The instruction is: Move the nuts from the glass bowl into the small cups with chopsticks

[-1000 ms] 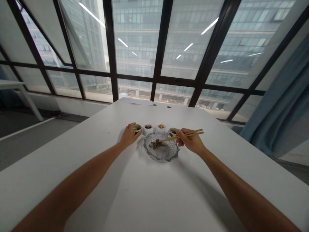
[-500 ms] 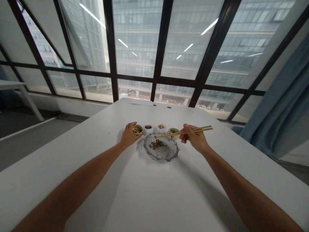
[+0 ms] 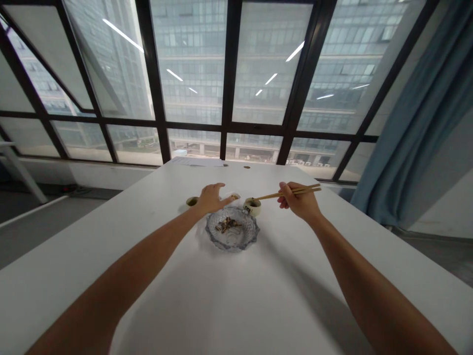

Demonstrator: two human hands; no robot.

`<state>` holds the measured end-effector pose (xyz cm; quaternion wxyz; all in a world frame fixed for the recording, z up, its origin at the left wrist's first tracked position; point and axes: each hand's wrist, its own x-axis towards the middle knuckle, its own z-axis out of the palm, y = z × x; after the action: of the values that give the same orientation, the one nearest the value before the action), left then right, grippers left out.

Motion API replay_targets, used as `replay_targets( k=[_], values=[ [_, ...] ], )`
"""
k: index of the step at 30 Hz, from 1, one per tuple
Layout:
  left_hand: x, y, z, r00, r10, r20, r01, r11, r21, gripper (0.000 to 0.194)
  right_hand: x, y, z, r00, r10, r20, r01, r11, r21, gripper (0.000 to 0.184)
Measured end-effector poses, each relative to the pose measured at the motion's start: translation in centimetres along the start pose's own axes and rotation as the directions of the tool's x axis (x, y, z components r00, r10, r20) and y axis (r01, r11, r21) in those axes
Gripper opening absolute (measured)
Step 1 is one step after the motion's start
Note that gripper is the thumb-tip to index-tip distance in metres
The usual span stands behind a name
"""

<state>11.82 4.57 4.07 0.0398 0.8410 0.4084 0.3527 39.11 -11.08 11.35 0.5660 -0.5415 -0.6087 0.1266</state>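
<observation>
Your left hand (image 3: 211, 198) reaches over the far left edge of the glass bowl (image 3: 240, 237), thumb and fingers spread wide with nothing visible between them. It covers part of the row behind the bowl: only a bit of a white cup (image 3: 235, 196) shows past your thumb, its contents hard to make out, and you cannot tell whether the thumb touches it. Left of that hand stands a small cup (image 3: 192, 201), its right side partly hidden by your fingers and its inside dark.

Your right hand (image 3: 298, 199) has its fingers closed around a pair of chopsticks (image 3: 270, 195) pointing left. Their tips lie at the mouth of the patterned cup (image 3: 252, 207), just beyond the bowl's far right edge; whether they grip anything is too small to see. Dark and pale pieces (image 3: 228, 225) lie heaped in the bowl, too blurred to identify.

The white surface (image 3: 221, 291) runs away from you, its near edge out of view. Paper (image 3: 195, 161) lies at its far left end, near two small round spots. Beyond, dark-framed windows (image 3: 271, 64) show a building and streaks of light. A blue curtain (image 3: 399, 133) hangs at right, cut off above; another table (image 3: 24, 172) is cropped at far left.
</observation>
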Motion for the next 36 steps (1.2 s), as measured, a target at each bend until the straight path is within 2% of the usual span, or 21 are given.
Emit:
replay_targets(
  k=[2,5,8,10,15,21,24,26,28,30,33,36],
  values=[
    [1.6,3.3,1.8,0.986,0.075,0.149,-0.077,0.997,0.011,0.066,0.1,0.1,-0.4,0.999,-0.022,0.029,0.024,0.998,-0.058,0.072],
    [3.3,6.8,4.1,0.944,0.077,0.321,-0.096,0.994,0.044,0.07,0.2,0.2,-0.9,0.996,-0.052,0.066,0.059,0.991,-0.119,0.072],
    [4.1,8.2,5.1,0.9,0.041,0.433,-0.072,0.996,0.055,0.068,0.3,0.4,-1.2,0.995,-0.06,0.08,0.071,0.987,-0.141,0.072],
    [4.3,8.3,5.2,0.888,0.039,0.458,-0.064,0.997,0.039,0.068,0.3,0.6,-1.3,0.994,-0.07,0.086,0.081,0.987,-0.137,0.071],
    [4.0,7.9,4.7,0.915,0.065,0.397,-0.067,0.998,-0.007,0.075,0.2,1.0,-1.1,0.993,-0.088,0.079,0.098,0.986,-0.132,0.068],
    [3.6,7.8,4.7,0.923,0.074,0.379,-0.079,0.997,-0.002,0.067,0.2,1.0,-0.9,0.968,-0.099,0.231,0.151,0.963,-0.223,0.062],
    [3.6,7.6,4.9,0.917,0.063,0.394,-0.067,0.998,-0.005,0.061,0.1,0.4,-0.8,0.975,-0.089,0.202,0.138,0.96,-0.242,0.064],
    [3.6,7.2,4.8,0.92,0.084,0.383,-0.083,0.996,-0.017,0.059,0.0,-0.2,-0.7,0.988,-0.105,0.115,0.131,0.96,-0.248,0.067],
    [3.4,6.3,4.4,0.934,0.106,0.342,-0.103,0.994,-0.028,0.053,-0.2,-0.7,-0.3,0.992,-0.126,0.01,0.126,0.97,-0.209,0.068],
    [2.9,4.8,3.4,0.96,0.107,0.259,-0.103,0.994,-0.028,0.043,-0.5,-1.0,0.3,0.993,-0.12,-0.009,0.118,0.984,-0.132,0.069],
    [1.1,1.9,1.4,0.993,0.078,0.089,-0.077,0.997,-0.014,0.031,-1.1,-1.0,1.9,0.987,-0.095,0.133,0.101,0.994,-0.042,0.069],
    [-1.6,-1.1,-0.5,0.999,0.044,-0.03,-0.044,0.999,0.003,0.027,-1.7,-0.4,3.7,0.961,-0.076,0.265,0.083,0.996,-0.015,0.068]
  ],
)
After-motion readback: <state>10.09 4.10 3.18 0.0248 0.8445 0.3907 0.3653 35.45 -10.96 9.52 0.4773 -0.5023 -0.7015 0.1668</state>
